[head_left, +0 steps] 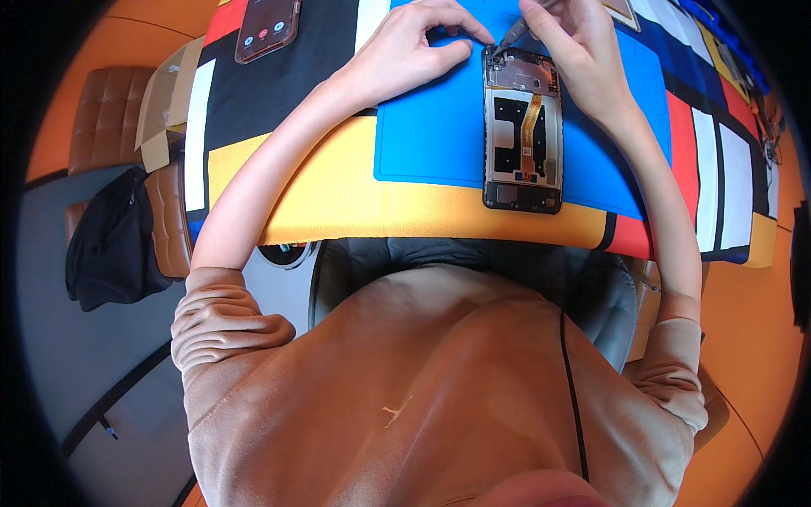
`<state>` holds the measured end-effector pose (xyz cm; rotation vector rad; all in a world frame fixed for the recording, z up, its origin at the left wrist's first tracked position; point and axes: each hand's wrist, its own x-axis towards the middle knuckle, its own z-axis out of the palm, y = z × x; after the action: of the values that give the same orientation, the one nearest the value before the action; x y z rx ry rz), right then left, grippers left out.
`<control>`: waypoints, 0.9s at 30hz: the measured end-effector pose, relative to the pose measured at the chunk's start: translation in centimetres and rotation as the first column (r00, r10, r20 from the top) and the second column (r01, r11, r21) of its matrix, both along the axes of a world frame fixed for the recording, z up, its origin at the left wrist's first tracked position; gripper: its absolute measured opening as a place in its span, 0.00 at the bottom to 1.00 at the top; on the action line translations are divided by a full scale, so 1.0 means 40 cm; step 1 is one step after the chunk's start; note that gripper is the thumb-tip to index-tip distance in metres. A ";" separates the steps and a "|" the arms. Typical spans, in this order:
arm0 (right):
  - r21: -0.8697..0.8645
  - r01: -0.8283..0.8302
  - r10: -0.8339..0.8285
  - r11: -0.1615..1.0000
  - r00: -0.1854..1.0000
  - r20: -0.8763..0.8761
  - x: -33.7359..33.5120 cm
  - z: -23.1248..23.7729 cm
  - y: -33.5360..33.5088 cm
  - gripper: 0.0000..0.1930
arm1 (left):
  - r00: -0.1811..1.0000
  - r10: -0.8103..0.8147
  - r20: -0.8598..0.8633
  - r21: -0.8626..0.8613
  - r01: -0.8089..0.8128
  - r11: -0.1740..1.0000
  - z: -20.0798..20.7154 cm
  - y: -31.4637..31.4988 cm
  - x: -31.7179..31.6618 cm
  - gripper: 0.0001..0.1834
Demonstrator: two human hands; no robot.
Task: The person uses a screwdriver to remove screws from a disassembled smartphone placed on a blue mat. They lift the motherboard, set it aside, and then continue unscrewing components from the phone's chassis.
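An opened smartphone (503,135) lies on a blue mat (431,139), its back cover off, showing a metal plate, a black inner frame and an orange ribbon cable (531,135). My right hand (583,51) grips a slim grey screwdriver (515,34). The tool slants down to the phone's upper left corner, where its tip meets the metal plate. On the left, my left hand (422,38) reaches toward that same corner. Its index fingertip is right by the phone's edge, with the thumb apart below and nothing seen between them.
Another phone (269,29) with a lit screen lies at the table's far left. A colour-block cloth (321,203) covers the table under the mat. Part of a framed flat item (623,12) shows beyond my right hand. Left of the table are a cardboard box (169,97) and brown chairs (110,110).
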<state>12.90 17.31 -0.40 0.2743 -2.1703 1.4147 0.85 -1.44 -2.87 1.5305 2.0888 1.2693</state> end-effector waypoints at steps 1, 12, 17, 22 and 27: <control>0.011 0.005 -0.005 1.000 1.000 0.006 0.000 -0.001 -0.001 0.08 | 1.000 -0.002 0.007 0.002 0.002 1.000 -0.002 0.000 -0.001 0.11; -0.036 -0.004 0.000 0.999 0.995 -0.096 -0.008 -0.004 0.010 0.08 | 1.000 -0.007 -0.028 0.028 0.007 1.000 0.018 -0.006 0.011 0.11; -0.060 0.056 -0.060 0.997 0.995 -0.075 -0.009 -0.005 0.004 0.07 | 0.998 0.035 -0.047 0.016 -0.034 0.999 0.017 0.001 0.014 0.09; -0.127 0.110 -0.126 0.986 0.984 -0.123 -0.017 0.001 -0.009 0.07 | 0.998 0.040 -0.039 0.008 -0.040 0.999 0.013 0.009 0.004 0.11; -0.332 0.068 -0.046 0.941 0.996 0.073 -0.003 0.015 0.006 0.07 | 0.988 0.063 0.141 0.041 -0.070 0.997 0.011 0.007 0.010 0.10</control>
<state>12.78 17.57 0.18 0.0404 -1.9257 1.7460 1.26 -1.15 -2.42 1.3581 2.0509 1.4139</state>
